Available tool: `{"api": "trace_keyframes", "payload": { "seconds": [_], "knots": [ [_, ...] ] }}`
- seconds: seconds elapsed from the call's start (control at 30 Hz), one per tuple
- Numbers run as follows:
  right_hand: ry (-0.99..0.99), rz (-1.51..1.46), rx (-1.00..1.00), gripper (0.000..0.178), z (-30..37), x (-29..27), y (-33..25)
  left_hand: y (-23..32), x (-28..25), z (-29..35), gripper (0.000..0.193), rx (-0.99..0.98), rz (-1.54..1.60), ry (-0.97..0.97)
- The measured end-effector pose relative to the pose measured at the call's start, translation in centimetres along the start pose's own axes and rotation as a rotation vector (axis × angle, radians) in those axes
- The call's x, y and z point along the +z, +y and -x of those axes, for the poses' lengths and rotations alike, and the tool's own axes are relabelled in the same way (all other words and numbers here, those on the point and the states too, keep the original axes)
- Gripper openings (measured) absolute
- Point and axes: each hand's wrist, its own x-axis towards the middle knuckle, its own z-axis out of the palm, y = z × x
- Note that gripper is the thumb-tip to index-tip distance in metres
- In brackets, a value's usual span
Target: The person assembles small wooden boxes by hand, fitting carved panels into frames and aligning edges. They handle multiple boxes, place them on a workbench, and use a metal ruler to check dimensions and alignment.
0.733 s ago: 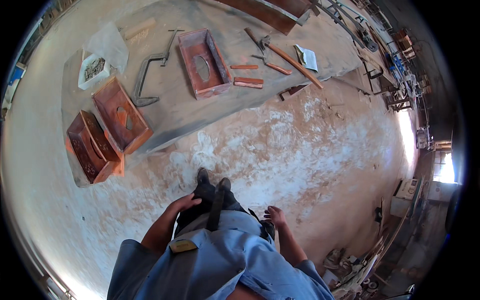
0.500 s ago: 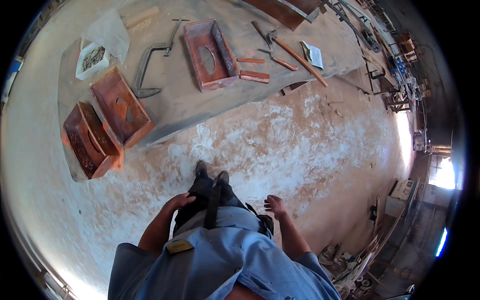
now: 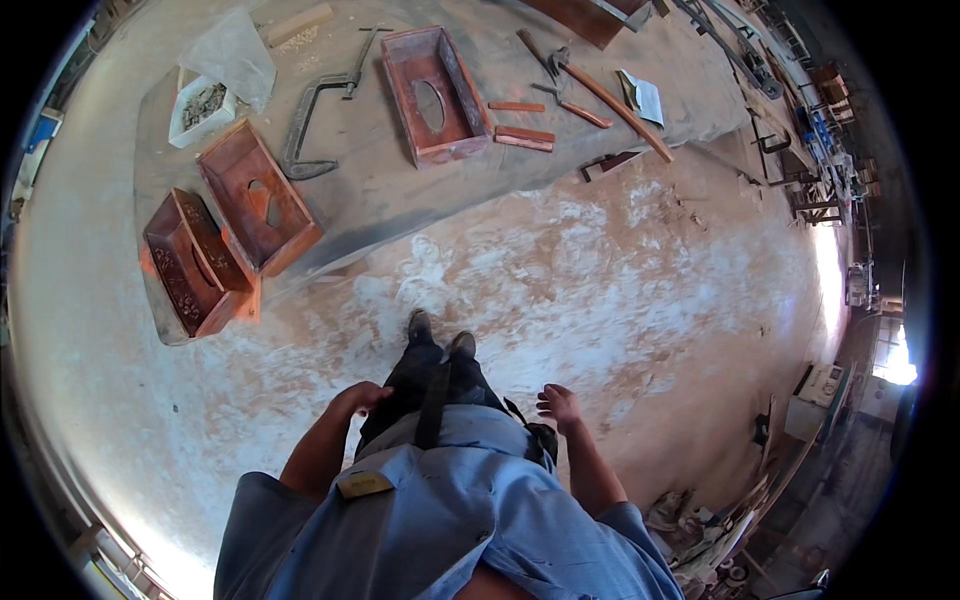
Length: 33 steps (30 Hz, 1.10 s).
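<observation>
My left hand (image 3: 366,396) hangs low beside my dark trousers, fingers loosely extended, with nothing visible in it. On the other side, my right hand (image 3: 560,405) also hangs free, its fingers slightly curled and apart. Both are well away from the work sheet ahead. Three reddish-brown wooden boxes lie there: one box (image 3: 452,153) with an oval hole at the middle, another box (image 3: 292,250) with an oval hole farther left, and a tilted box (image 3: 222,314) beside it. A metal G-clamp (image 3: 298,128) rests between the boxes.
A hammer (image 3: 622,115), a wooden-handled tool (image 3: 585,115), wooden strips (image 3: 524,140) and a folded paper (image 3: 646,98) lie right of the middle box. A white tub (image 3: 190,133) of small grey pieces stands beside a clear plastic bag (image 3: 235,55). Clutter lines the right wall.
My view has shifted slightly, so the boxes and tools sit a little higher and farther right. Both hands hang much as before; nothing has been picked up.
</observation>
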Motion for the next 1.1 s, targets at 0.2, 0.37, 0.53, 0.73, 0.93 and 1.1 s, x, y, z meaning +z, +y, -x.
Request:
{"api": "trace_keyframes", "payload": {
  "seconds": [0.2,0.37,0.53,0.73,0.93,1.1],
  "knots": [
    [-0.011,-0.028,0.035,0.046,-0.7,-0.5,2.1,-0.5,0.8,0.4,0.070,-0.179,0.106,-0.082],
    [0.021,-0.065,0.042,0.046,-1.1,-1.7,4.4,1.7,1.4,2.7,0.068,-0.147,0.067,-0.060],
    [0.049,-0.200,0.043,0.040,0.4,-3.4,7.1,4.4,1.3,2.7,0.080,-0.115,0.049,-0.024],
    [0.167,-0.264,0.049,0.037,2.6,-7.7,12.5,9.0,2.9,-0.8,0.071,0.060,-0.158,0.032],
    [0.439,-0.384,0.011,0.012,-3.3,-13.0,18.6,19.2,2.8,0.2,0.029,0.148,-0.265,0.093],
    [0.537,-0.663,-0.122,0.006,-0.5,-24.2,11.1,28.9,5.8,0.2,0.014,0.230,-0.208,0.310]
  ]
}}
